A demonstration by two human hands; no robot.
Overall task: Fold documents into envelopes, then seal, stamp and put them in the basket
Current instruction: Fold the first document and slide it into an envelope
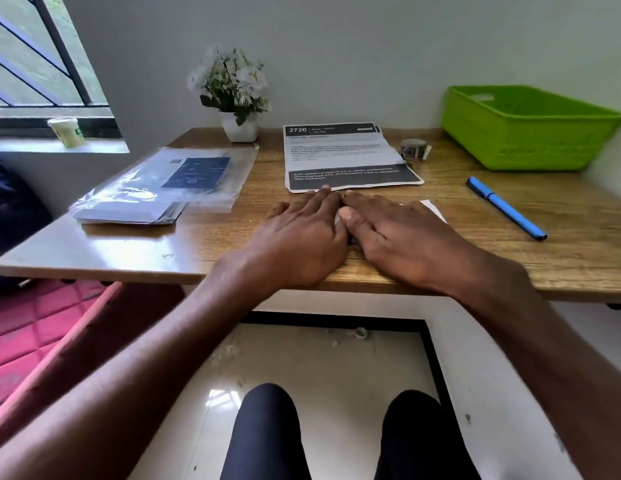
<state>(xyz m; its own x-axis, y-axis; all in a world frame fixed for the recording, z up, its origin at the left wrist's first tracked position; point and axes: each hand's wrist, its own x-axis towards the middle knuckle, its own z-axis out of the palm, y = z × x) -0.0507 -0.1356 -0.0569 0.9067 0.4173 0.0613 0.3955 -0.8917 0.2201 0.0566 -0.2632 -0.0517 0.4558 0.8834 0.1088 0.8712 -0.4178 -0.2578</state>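
Head view: left hand (302,233) and right hand (399,233) press flat, fingers straight, on seemingly white paper (435,209).

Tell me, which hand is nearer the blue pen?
The right hand. It lies flat on the table with the blue pen off to its right; the left hand lies beside it, on the side away from the pen.

both hands (340,233) hide most of a white sheet (435,210); the documents' (347,157) text is unreadable.
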